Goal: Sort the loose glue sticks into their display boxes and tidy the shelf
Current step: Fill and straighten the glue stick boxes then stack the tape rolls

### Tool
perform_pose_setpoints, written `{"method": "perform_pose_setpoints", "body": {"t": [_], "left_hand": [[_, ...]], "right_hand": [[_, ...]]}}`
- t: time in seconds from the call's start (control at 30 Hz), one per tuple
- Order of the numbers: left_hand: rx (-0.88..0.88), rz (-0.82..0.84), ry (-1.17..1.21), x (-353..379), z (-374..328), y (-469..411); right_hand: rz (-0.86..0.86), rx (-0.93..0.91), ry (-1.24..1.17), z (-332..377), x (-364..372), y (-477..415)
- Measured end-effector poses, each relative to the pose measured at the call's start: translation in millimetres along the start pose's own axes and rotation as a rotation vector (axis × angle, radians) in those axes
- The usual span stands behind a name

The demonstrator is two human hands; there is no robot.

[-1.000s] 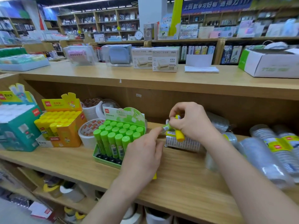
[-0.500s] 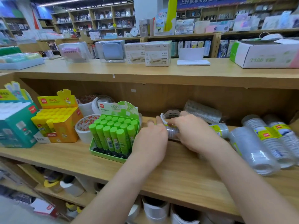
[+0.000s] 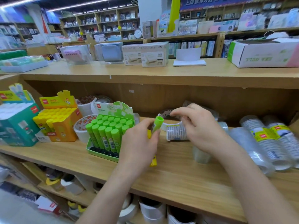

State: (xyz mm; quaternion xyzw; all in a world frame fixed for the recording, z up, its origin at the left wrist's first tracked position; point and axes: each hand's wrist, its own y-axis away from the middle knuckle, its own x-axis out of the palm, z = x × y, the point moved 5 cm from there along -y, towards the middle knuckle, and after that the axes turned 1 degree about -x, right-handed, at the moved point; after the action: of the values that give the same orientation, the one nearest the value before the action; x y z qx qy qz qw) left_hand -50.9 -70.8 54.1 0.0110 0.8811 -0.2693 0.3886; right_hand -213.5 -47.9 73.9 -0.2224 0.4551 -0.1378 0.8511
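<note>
My left hand [image 3: 139, 144] holds a green glue stick [image 3: 157, 124] upright, cap up, just right of the green display box [image 3: 97, 151]. That box is full of matching green sticks. A yellow glue stick [image 3: 153, 161] also sits in the same hand, its ends showing above and below the palm. The yellow display box [image 3: 64, 126] with yellow-capped sticks stands further left. My right hand [image 3: 199, 128] hovers over the tape rolls with loosely bent fingers and holds nothing.
A white tape roll [image 3: 168, 122] and a printed pack [image 3: 176, 132] lie behind my hands. Sleeves of clear tape rolls [image 3: 258, 143] fill the shelf's right side. A teal box [image 3: 16, 126] stands at the far left. White tape rolls [image 3: 80, 126] sit between the boxes.
The sticks that my right hand held a second ago are now in my left hand, the green one raised upright. My right hand has let go and drawn back over the tape rolls.
</note>
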Motion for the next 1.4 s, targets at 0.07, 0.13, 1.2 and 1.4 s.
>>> {"method": "perform_pose_setpoints", "body": {"t": [0.07, 0.13, 1.2, 1.4], "left_hand": [[-0.247, 0.053, 0.767, -4, 1, 9], [-0.436, 0.137, 1.26, 2, -3, 17], [-0.172, -0.067, 0.306, -97, 136, 24], [-0.055, -0.065, 0.296, -104, 155, 10]], "right_hand": [[0.077, 0.123, -0.436, 4, 2, 8], [0.31, 0.299, -0.778, 14, 13, 20], [-0.115, 0.065, -0.381, 94, 62, 9], [-0.122, 0.016, -0.059, 109, 79, 14]]}}
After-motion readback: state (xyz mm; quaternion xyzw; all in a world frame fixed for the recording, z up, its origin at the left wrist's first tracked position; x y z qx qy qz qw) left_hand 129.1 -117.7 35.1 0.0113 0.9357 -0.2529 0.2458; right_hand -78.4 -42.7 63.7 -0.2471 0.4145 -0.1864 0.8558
